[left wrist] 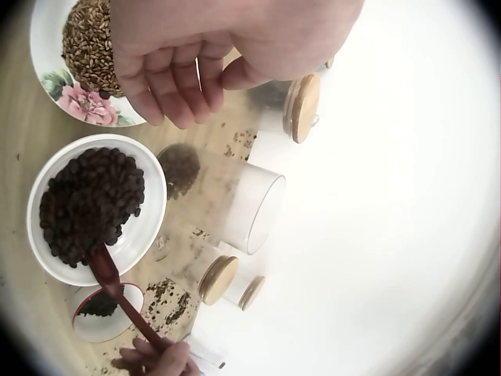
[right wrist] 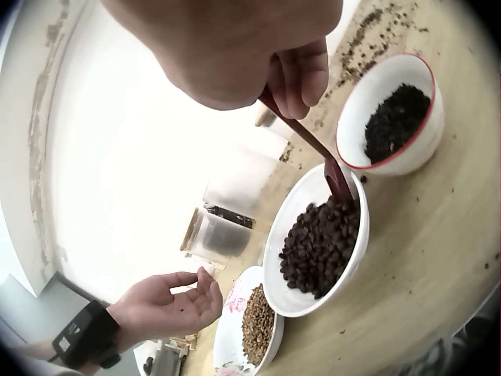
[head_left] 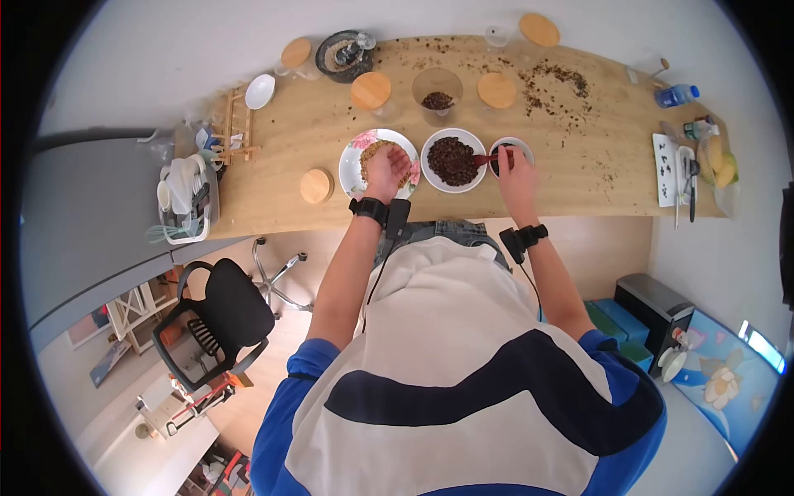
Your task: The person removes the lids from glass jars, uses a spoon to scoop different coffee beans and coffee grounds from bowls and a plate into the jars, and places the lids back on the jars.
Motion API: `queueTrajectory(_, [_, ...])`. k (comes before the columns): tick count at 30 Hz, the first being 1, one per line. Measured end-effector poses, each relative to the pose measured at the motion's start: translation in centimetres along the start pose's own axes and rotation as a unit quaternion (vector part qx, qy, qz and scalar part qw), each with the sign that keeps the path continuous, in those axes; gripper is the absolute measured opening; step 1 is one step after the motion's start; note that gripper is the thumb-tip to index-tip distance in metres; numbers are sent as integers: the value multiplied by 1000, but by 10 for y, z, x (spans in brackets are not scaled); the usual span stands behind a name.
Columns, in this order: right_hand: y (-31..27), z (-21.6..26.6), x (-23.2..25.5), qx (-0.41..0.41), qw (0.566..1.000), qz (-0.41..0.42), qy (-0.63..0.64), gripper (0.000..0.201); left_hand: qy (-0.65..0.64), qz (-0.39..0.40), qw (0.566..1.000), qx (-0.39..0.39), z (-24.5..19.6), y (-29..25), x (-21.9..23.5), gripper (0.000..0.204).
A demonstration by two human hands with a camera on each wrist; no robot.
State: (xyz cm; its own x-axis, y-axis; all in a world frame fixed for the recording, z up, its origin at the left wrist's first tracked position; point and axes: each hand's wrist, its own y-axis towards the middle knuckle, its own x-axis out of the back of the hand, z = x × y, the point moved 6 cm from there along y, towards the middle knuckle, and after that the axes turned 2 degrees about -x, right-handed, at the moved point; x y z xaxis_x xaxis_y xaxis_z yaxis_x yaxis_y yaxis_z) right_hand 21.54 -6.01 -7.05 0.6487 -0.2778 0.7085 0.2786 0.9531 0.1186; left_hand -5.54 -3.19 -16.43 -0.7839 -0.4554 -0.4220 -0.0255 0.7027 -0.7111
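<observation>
My right hand (head_left: 514, 169) grips the handle of a dark red-brown spoon (right wrist: 313, 144). The spoon's head dips into dark brown coffee beans (right wrist: 319, 249) at the edge of a white bowl (left wrist: 147, 243). Over a floral plate (head_left: 354, 157) of light brown grain (left wrist: 88, 45) hovers my left hand (head_left: 387, 172), its palm turned up and fingers loosely bent, holding nothing. Right of the bean bowl, partly under my right hand, stands a smaller red-rimmed bowl (right wrist: 427, 133) with dark dried leaf bits. Behind the bean bowl is a lidless clear jar (left wrist: 249, 205) with some beans at its bottom.
Jars with wooden lids (head_left: 370, 90) line the back, beside a dark stone grinder (head_left: 335, 70). Dark crumbs (head_left: 562, 91) are scattered at right. A wooden lid (head_left: 316, 186) lies left of the plate. A utensil basket (head_left: 186, 202) and a wooden rack (head_left: 236, 132) stand farther left.
</observation>
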Motion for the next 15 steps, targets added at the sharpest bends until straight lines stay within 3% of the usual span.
queueTrajectory(2, [-2, -23, -10, -97, 994, 3, 49, 18, 5, -6, 1000, 1, 2, 2, -2, 20])
queueTrajectory(3, [-2, -29, -14, -98, 994, 3, 50, 18, 7, 2, 1000, 5, 4, 2, -4, 21])
queueTrajectory(5, [-7, -44, -24, -202, 957, 32, 204, 22, 10, 9, 1000, 16, 9, 3, -7, 21])
queueTrajectory(6, [-9, -49, -27, -205, 957, 34, 202, 22, 18, 15, 999, 23, 11, 3, -7, 21])
queueTrajectory(8, [-7, -59, -45, -252, 908, 55, 329, 25, 25, 22, 999, 27, 10, 4, -9, 22])
queueTrajectory(11, [-7, -69, -61, -292, 879, 61, 372, 24, 27, 26, 999, 33, 11, 2, -8, 22])
queueTrajectory(15, [-4, -70, -66, -298, 881, 64, 362, 22, 19, 16, 1000, 17, 11, -1, -2, 22])
